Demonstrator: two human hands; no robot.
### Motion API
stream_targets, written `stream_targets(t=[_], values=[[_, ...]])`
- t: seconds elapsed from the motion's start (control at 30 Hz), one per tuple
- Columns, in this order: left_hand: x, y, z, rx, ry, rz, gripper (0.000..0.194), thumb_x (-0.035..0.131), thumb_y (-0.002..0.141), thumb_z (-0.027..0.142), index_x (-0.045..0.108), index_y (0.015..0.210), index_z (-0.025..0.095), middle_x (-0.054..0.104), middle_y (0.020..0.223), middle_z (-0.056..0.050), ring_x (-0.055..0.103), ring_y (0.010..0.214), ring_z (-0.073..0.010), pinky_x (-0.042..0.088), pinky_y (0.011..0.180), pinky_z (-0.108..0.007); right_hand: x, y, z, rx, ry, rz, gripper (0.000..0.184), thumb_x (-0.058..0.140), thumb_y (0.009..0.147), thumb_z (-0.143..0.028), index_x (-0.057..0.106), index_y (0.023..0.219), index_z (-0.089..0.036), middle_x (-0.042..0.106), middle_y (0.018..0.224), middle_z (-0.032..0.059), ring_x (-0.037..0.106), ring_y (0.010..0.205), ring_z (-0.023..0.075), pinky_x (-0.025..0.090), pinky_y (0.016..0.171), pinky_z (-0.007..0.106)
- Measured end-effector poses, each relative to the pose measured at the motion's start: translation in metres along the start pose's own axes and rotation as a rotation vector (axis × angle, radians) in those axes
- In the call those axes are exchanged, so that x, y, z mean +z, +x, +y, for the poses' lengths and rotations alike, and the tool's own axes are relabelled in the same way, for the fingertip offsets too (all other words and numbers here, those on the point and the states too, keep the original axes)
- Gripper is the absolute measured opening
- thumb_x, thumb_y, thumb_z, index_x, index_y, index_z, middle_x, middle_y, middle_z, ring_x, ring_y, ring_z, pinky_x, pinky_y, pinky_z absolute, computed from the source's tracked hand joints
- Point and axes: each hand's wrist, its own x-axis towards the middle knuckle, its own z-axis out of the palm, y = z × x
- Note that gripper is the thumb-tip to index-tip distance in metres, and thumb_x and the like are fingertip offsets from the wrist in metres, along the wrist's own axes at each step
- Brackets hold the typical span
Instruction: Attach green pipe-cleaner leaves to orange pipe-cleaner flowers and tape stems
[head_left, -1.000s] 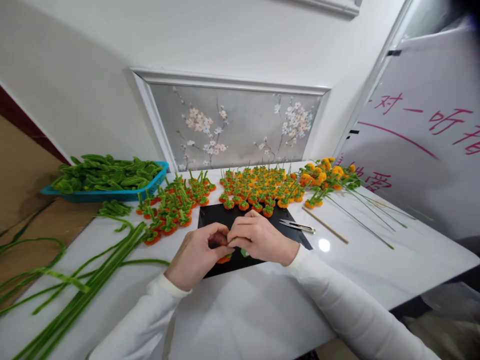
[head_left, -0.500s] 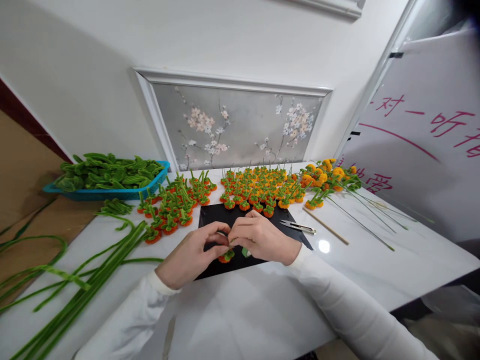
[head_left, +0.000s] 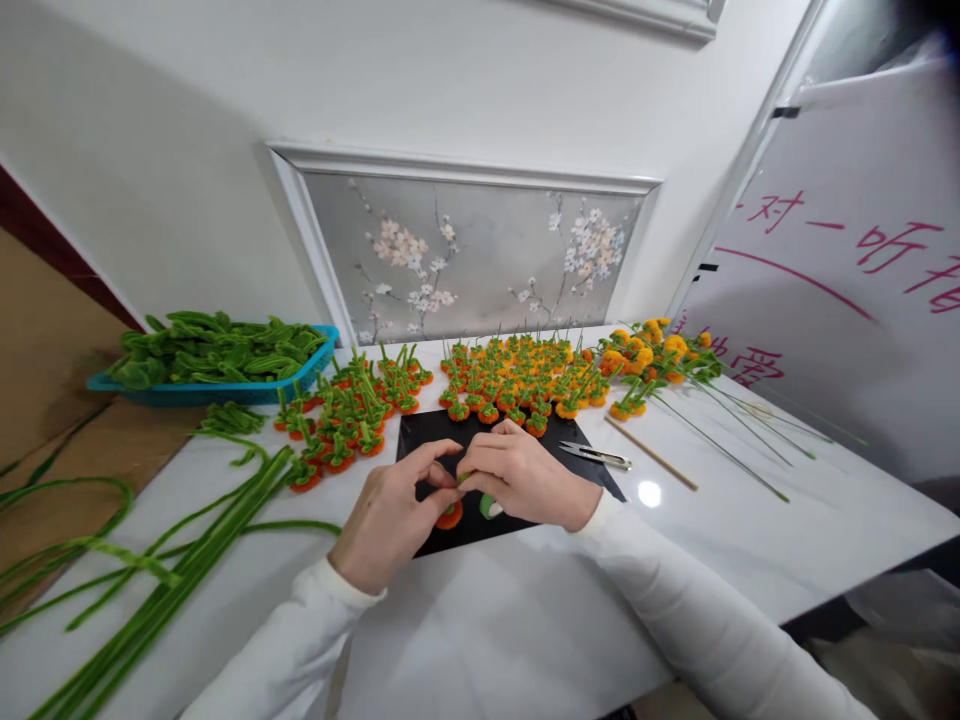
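Note:
My left hand [head_left: 397, 515] and my right hand [head_left: 525, 475] meet fingertip to fingertip above a black mat [head_left: 439, 540]. Just below the left thumb shows an orange fuzzy pipe-cleaner flower [head_left: 450, 517], its upper part hidden by that hand, which appears to pinch it. The right thumb and fingers are pressed together at the same spot; a small green bit shows there, too small to name. Beneath the right hand a roll of green tape [head_left: 491, 507] lies on the mat. Thread snips [head_left: 596, 455] rest at the mat's right edge.
Behind the mat stand several rows of orange and yellow flowers [head_left: 517, 375], with more orange ones [head_left: 345, 420] to the left. Further left are green pipe cleaners [head_left: 187, 570] and a blue basket [head_left: 225, 390] of green leaves. A wooden stick [head_left: 651, 453] and yellow stemmed flowers [head_left: 660, 350] lie right.
The flower under my left hand has turned from its green side to its orange side. My left hand has shifted slightly right and rotated; the right hand stays nearly in place.

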Motion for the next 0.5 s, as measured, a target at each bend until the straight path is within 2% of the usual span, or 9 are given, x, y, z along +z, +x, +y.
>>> stream_targets(t=[0.13, 0.23, 0.37, 0.43, 0.5], values=[[-0.0027, -0.0009, 0.0009, 0.015, -0.023, -0.053, 0.032, 0.054, 0.076, 0.018, 0.055, 0.107, 0.025, 0.067, 0.075, 0.005, 0.061, 0.07, -0.0133, 0.045, 0.07, -0.024, -0.0016, 0.0012, -0.0008, 0.002, 0.015, 0.012, 0.013, 0.046, 0.089, -0.017, 0.058, 0.083, -0.017, 0.06, 0.082, 0.0012, 0.053, 0.077, 0.011, 0.029, 0.076, 0.027], [-0.0053, -0.0003, -0.0012, 0.029, -0.1, -0.115, 0.038, 0.053, 0.078, 0.019, 0.049, 0.114, 0.026, 0.068, 0.082, 0.004, 0.062, 0.079, -0.014, 0.045, 0.078, -0.025, -0.0053, 0.0018, -0.0021, 0.044, 0.103, 0.058, 0.012, 0.048, 0.088, -0.016, 0.058, 0.08, -0.017, 0.059, 0.079, 0.0001, 0.052, 0.073, 0.0097, 0.031, 0.072, 0.025], [-0.007, 0.0006, -0.0013, 0.027, -0.121, -0.11, 0.046, 0.065, 0.069, 0.026, 0.05, 0.113, 0.025, 0.065, 0.099, 0.0, 0.059, 0.095, -0.0179, 0.043, 0.088, -0.028, -0.0083, 0.0005, -0.0008, 0.117, 0.216, 0.109, 0.009, 0.052, 0.085, -0.017, 0.058, 0.078, -0.016, 0.057, 0.074, -0.0008, 0.051, 0.069, 0.009, 0.034, 0.069, 0.022], [-0.0053, 0.0003, 0.0017, 0.034, -0.111, -0.095, 0.043, 0.066, 0.068, 0.029, 0.053, 0.108, 0.024, 0.065, 0.098, 0.0, 0.059, 0.094, -0.0186, 0.043, 0.087, -0.029, -0.0076, -0.0001, 0.0001, 0.129, 0.217, 0.116, 0.008, 0.054, 0.084, -0.017, 0.059, 0.077, -0.017, 0.057, 0.073, -0.001, 0.051, 0.067, 0.0091, 0.034, 0.069, 0.023], [-0.0019, -0.0005, 0.0055, 0.017, -0.104, -0.082, 0.037, 0.064, 0.07, 0.03, 0.055, 0.105, 0.024, 0.066, 0.091, 0.001, 0.061, 0.084, -0.0176, 0.046, 0.079, -0.028, -0.0061, -0.0001, -0.0002, 0.13, 0.213, 0.116, 0.009, 0.054, 0.084, -0.017, 0.059, 0.076, -0.016, 0.056, 0.072, -0.001, 0.051, 0.066, 0.009, 0.035, 0.069, 0.023]])
